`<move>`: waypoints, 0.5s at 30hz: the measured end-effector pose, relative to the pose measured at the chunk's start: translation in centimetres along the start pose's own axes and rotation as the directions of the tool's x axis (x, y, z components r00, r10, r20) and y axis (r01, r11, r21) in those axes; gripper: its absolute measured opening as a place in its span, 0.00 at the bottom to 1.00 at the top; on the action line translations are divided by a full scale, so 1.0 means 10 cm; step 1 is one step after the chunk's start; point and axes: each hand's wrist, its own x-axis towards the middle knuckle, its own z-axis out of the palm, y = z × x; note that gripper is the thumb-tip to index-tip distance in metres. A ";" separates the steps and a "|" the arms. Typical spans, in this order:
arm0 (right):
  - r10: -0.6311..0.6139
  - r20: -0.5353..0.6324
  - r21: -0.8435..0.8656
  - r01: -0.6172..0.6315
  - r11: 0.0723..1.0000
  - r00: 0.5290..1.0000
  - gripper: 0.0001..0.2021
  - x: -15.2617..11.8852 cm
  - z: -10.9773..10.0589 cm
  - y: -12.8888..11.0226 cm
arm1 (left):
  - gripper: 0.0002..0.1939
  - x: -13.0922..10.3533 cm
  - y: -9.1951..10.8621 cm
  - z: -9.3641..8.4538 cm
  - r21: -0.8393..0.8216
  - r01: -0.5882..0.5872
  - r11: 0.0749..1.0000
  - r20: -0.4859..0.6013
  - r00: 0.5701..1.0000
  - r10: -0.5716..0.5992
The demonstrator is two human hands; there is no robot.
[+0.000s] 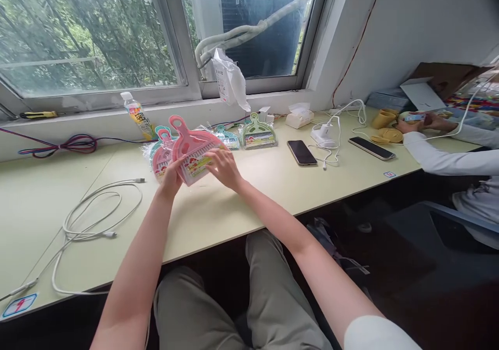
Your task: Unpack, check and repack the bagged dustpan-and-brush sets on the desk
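Note:
A pink toy-sized dustpan [192, 143] with a brush and a printed card label is held up over the table, its looped handle pointing up. My left hand [171, 178] grips its lower left side, fingers mostly behind it. My right hand [225, 166] is closed at its right side, with fingers over the label. Just behind to the left, another pink dustpan [160, 159] and a teal one [159, 136] stand in clear wrap. Further back are a teal dustpan set [227, 139] and a green dustpan set [258, 133].
A drink bottle [137, 115] stands by the window. On the left lies a coiled white cable [74, 230]. To the right are a phone [301, 152], a charger block [324, 134], a tissue pack [299, 116] and another phone [371, 148]. A co-worker's hands [415, 123] hold something at far right.

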 end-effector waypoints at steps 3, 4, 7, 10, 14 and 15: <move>-0.043 0.091 0.050 0.039 0.998 0.995 0.07 -0.02 0.09 -0.17 | 0.19 -0.03 0.10 0.00 -0.047 -0.087 0.995 -0.067 0.994 0.084; -0.005 0.086 0.076 -0.002 0.997 0.996 0.06 -0.02 0.13 -0.19 | 0.19 -0.05 0.14 -0.02 -0.058 -0.111 0.992 -0.074 0.992 0.106; 0.206 0.057 0.245 -0.213 0.946 0.977 0.12 0.00 0.19 -0.12 | 0.19 -0.11 0.22 -0.09 -0.073 -0.137 0.988 -0.053 0.990 0.134; 0.418 0.099 0.551 -0.399 0.732 0.903 0.17 0.04 0.21 0.01 | 0.21 -0.14 0.21 -0.15 -0.098 -0.103 0.990 0.007 0.995 0.104; 0.623 0.158 0.757 -0.499 0.422 0.766 0.17 0.06 0.21 0.12 | 0.21 -0.13 0.14 -0.18 -0.178 0.043 0.983 0.096 0.995 -0.026; 0.655 0.174 0.779 -0.510 0.364 0.735 0.16 0.06 0.21 0.13 | 0.20 -0.13 0.13 -0.18 -0.197 0.081 0.977 0.114 0.992 -0.059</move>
